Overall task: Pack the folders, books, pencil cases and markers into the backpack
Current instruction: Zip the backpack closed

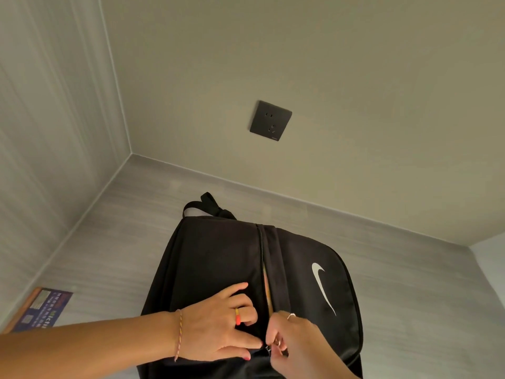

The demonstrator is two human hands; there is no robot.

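A black backpack (218, 258) with a white swoosh logo stands on the grey table, its carry loop toward the wall. Its zipper (263, 253) runs down the top; a narrow gap lower down shows something light-coloured inside. My left hand (218, 324) rests on the fabric left of the zipper, fingers curled and pinching the cloth near the zipper's lower end. My right hand (295, 343) pinches the small metal zipper pull (269, 348) at the near end. No folders, books, pencil cases or markers are visible outside the bag.
The grey table (123, 242) sits in a corner, with walls on the left and at the back. A dark wall socket (270, 120) is above the bag. A card with blue print (41, 310) lies at the table's left edge.
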